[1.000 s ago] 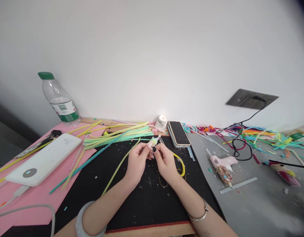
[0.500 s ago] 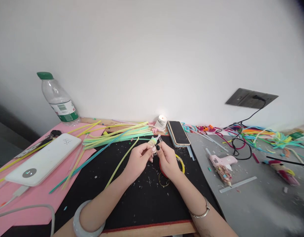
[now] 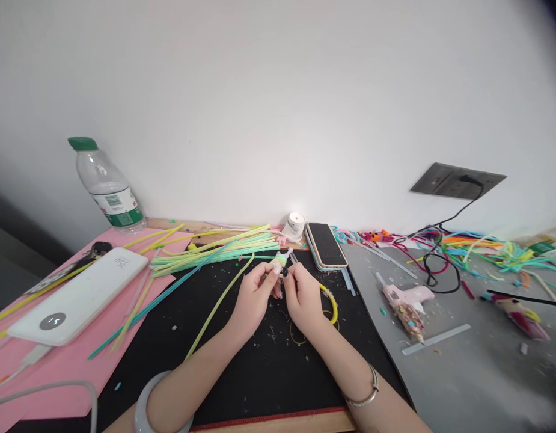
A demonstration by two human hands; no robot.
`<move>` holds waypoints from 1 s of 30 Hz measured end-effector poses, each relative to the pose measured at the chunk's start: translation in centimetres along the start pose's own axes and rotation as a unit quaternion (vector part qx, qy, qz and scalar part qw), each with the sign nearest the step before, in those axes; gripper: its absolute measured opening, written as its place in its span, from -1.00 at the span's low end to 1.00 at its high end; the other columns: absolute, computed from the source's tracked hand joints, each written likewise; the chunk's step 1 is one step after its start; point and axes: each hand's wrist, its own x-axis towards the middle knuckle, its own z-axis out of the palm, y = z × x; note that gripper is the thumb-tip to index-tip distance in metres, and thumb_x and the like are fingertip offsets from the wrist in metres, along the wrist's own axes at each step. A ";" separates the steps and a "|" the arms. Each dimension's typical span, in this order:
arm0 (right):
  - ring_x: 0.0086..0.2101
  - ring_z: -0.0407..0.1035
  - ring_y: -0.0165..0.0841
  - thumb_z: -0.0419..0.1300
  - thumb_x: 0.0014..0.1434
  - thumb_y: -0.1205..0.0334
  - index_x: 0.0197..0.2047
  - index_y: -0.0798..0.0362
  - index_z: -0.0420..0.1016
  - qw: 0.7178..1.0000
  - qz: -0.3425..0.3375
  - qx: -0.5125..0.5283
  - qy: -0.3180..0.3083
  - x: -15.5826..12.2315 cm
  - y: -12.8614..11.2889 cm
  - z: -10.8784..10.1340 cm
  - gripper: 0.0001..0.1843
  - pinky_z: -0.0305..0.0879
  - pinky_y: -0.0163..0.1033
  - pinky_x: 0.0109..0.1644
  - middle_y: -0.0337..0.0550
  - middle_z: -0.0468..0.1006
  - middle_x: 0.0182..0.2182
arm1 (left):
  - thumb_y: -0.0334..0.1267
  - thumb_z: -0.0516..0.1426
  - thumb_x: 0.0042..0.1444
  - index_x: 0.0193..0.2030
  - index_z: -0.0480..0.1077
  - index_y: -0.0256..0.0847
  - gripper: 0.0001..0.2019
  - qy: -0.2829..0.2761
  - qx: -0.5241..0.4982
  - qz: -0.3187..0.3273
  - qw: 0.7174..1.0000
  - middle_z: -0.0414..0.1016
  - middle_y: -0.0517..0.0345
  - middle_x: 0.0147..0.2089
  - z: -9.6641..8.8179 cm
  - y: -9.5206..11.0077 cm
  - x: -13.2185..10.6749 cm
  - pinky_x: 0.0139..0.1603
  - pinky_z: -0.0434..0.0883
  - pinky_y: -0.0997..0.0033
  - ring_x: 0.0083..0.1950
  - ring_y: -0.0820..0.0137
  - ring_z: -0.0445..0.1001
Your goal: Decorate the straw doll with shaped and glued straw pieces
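Note:
My left hand [image 3: 254,296] and my right hand [image 3: 302,294] meet over the black mat [image 3: 241,367]. Both pinch a small pastel craft piece [image 3: 280,260] of green, yellow and white strips that sticks up between the fingertips. A long pale green strip [image 3: 214,310] trails from under my left hand toward the mat's near edge. A curved yellow strip [image 3: 330,299] lies just right of my right hand. A bundle of green and yellow strips [image 3: 214,248] lies beyond my left hand.
A white power bank [image 3: 77,296] rests on pink paper [image 3: 43,367] at left, a plastic bottle [image 3: 107,189] behind it. A lit candle [image 3: 295,224] and phone [image 3: 326,244] sit at the back. A pink glue gun [image 3: 406,299], cables and loose colourful strips [image 3: 494,249] cover the grey surface at right.
Both hands stay together on the craft piece, with small shifts of the fingers. The view has tipped slightly, so everything sits a little lower.

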 end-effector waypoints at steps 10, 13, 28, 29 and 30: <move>-0.50 0.18 -0.41 -0.05 0.28 0.24 -0.45 0.02 0.17 0.995 0.005 0.078 -0.058 0.2 0.1 -0.5 -0.76 0.08 -0.31 -0.40 -0.27 0.28 -0.54 | -0.10 0.04 0.17 -0.51 0.22 -0.21 -0.70 -0.015 0.073 0.033 0.997 0.17 0.32 -0.57 -0.4 0.9 0.0 -0.45 0.18 0.49 -0.53 0.51 0.18; -0.52 0.13 -0.44 0.03 0.26 0.17 -0.47 0.03 0.17 0.987 0.038 0.149 -0.055 0.4 0.5 -0.6 -0.73 0.06 -0.33 -0.44 -0.30 0.25 -0.55 | -0.06 0.05 0.16 -0.52 0.21 -0.22 -0.67 -0.075 0.056 0.002 0.996 0.17 0.32 -0.59 -0.7 1.1 0.2 -0.47 0.15 0.49 -0.55 0.53 0.16; -0.48 0.17 -0.44 -0.05 0.30 0.07 -0.41 0.05 0.21 0.965 0.057 0.213 -0.144 1.2 0.7 -1.5 -0.70 0.12 -0.32 -0.36 -0.29 0.27 -0.51 | -0.06 0.00 0.19 -0.46 0.30 -0.21 -0.69 -0.135 0.050 -0.035 0.989 0.18 0.27 -0.59 -1.0 0.5 0.4 -0.47 0.16 0.42 -0.55 0.47 0.21; -0.50 0.13 -0.45 -0.03 0.29 0.04 -0.42 0.05 0.21 0.957 0.073 0.239 -0.148 1.2 0.8 -1.5 -0.68 0.09 -0.33 -0.39 -0.30 0.24 -0.53 | -0.07 -0.01 0.20 -0.51 0.28 -0.20 -0.67 -0.141 0.080 -0.023 0.987 0.21 0.25 -0.59 -1.1 0.6 0.3 -0.46 0.17 0.40 -0.53 0.46 0.22; -0.52 0.09 -0.47 0.00 0.27 0.01 -0.44 0.05 0.20 0.946 0.091 0.268 -0.156 1.2 0.9 -1.4 -0.66 0.05 -0.34 -0.43 -0.32 0.19 -0.55 | -0.08 -0.01 0.20 -0.55 0.25 -0.19 -0.65 -0.144 0.110 -0.010 0.983 0.23 0.23 -0.60 -1.2 0.6 0.2 -0.44 0.17 0.39 -0.53 0.44 0.22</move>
